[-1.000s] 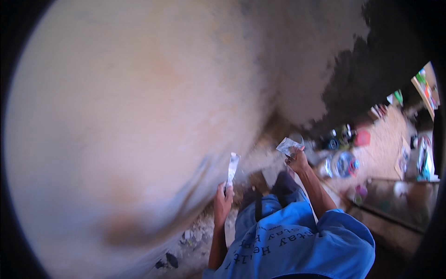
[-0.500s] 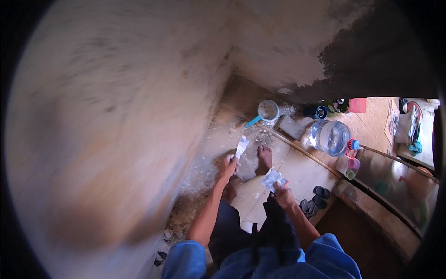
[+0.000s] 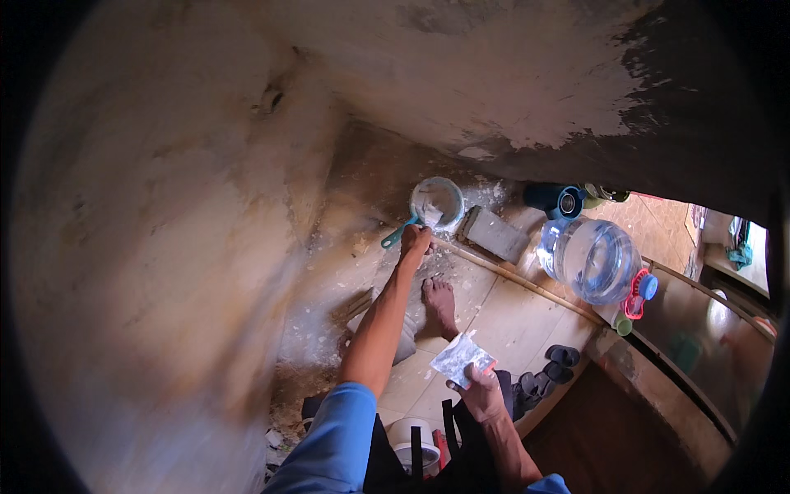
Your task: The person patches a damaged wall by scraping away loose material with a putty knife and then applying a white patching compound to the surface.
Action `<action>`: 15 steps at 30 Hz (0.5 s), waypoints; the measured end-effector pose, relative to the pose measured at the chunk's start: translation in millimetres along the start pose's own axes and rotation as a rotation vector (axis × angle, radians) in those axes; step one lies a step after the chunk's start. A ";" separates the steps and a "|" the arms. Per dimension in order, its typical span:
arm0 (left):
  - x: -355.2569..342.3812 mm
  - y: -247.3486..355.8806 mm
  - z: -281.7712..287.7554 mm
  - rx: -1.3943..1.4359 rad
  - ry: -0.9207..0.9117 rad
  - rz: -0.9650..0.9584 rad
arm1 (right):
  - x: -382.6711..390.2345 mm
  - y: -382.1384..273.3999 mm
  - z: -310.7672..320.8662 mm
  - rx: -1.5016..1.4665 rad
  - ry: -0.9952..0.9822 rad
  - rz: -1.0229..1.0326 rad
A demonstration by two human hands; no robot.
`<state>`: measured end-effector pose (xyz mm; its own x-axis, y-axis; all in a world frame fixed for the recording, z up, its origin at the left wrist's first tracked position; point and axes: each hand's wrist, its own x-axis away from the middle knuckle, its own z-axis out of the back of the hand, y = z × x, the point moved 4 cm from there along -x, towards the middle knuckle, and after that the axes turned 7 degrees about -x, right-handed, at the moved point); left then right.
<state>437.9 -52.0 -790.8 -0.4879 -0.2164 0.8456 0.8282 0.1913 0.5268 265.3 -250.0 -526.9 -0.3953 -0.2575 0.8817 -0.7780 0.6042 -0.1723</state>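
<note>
My left hand (image 3: 415, 240) is closed on a putty knife, its pale blade (image 3: 430, 214) dipped into a round dipper (image 3: 446, 196) of white paste with a turquoise handle (image 3: 393, 237) on the floor. My right hand (image 3: 477, 387) grips a wide, paste-smeared scraper (image 3: 453, 354) with red showing at its edge, held low in front of my body near my bare foot (image 3: 439, 300).
Ahead lie a grey block (image 3: 498, 235), a bamboo pole (image 3: 535, 288), a large water bottle (image 3: 597, 259) and dark-blue containers (image 3: 543, 196). Dark sandals (image 3: 559, 362) sit at right by a step (image 3: 642, 379). Plastered walls (image 3: 164, 206) meet in a corner; a bucket (image 3: 411, 436) stands below me.
My view has tilted down toward the corner floor. My left hand has reached forward, bringing the knife into the dipper, while my right hand has moved lower with the scraper.
</note>
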 end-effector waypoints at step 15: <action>-57.0 -26.1 -47.5 0.400 0.128 0.024 | -11.8 -20.4 2.3 -0.096 0.075 -0.010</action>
<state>457.2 -90.1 -856.8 -0.4103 -0.3198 0.8541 0.6541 0.5494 0.5199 284.7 -261.0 -534.8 -0.3475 -0.2084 0.9142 -0.7298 0.6723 -0.1242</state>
